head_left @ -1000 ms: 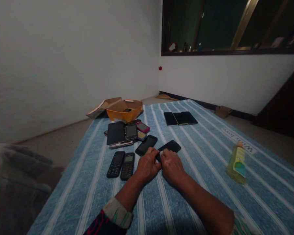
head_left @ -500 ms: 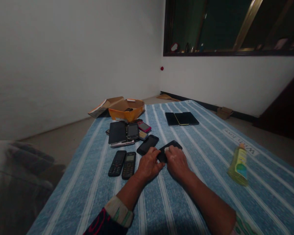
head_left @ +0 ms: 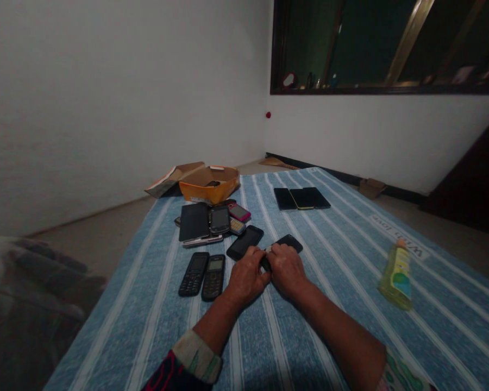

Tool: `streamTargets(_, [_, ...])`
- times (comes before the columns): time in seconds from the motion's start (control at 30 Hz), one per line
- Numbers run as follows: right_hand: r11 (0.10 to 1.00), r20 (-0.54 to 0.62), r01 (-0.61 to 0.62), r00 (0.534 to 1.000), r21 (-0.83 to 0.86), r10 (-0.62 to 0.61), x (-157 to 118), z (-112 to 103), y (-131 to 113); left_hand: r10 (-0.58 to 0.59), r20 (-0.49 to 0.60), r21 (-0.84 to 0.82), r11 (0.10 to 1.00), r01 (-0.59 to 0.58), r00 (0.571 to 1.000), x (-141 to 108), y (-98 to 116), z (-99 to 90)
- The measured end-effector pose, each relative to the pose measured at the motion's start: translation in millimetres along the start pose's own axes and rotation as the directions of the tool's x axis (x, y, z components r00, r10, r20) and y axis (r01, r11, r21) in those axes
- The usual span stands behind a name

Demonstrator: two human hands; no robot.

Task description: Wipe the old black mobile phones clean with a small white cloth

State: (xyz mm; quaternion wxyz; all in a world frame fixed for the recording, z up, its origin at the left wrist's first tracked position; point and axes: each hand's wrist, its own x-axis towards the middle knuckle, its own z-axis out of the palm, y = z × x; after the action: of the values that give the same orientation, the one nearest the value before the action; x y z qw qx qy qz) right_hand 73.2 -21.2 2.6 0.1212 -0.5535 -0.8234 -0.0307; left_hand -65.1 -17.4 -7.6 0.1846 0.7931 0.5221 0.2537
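A black phone point(head_left: 291, 242) lies at a slant on the striped cloth, its near part covered by my hands. My left hand point(head_left: 248, 274) is closed at its lower left edge, fingertips and thumb on the phone. Over the phone's near half, my right hand point(head_left: 286, 269) is closed on a small white cloth or tissue, barely showing by the fingertips. Just beyond my left hand lies another black phone point(head_left: 245, 243). Two keypad phones point(head_left: 194, 274), point(head_left: 213, 278) lie side by side to the left.
Beyond sit a pile of phones point(head_left: 194, 221) and an open orange box point(head_left: 212, 191). Three dark phones point(head_left: 302, 199) lie in a row at the far right. A yellow-green bottle point(head_left: 396, 276) lies at right on the blue cloth point(head_left: 334, 315).
My right hand has slid left and slightly down over the phone, closer to my left hand, uncovering more of its far end. My left hand has hardly moved.
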Motion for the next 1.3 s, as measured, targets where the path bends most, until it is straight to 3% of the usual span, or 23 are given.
streamTargets(0.3, [0.998,0.002,0.063,0.998,0.023,-0.063,10,3,-1,0.003,-0.099,-0.053,0.999,-0.009,0.995,1,-6,4.4])
streamTargets(0.53, [0.996,0.002,-0.079,0.997,-0.037,0.079,16,-1,16,-0.047,-0.041,-0.047,0.998,0.045,0.998,0,-5,4.6])
streamTargets(0.77, [0.999,-0.010,0.048,0.999,0.026,-0.048,11,5,1,0.025,-0.085,-0.035,0.999,-0.028,0.996,1,-6,4.7])
streamTargets(1.1, [0.982,-0.002,-0.183,0.983,-0.045,0.183,17,-2,29,-0.065,-0.036,-0.014,0.998,0.065,0.997,0,-3,2.1])
streamTargets(1.3, [1.000,-0.023,0.016,1.000,0.006,-0.016,10,3,10,-0.025,-0.056,-0.046,0.999,0.022,0.998,-1,-2,1.7])
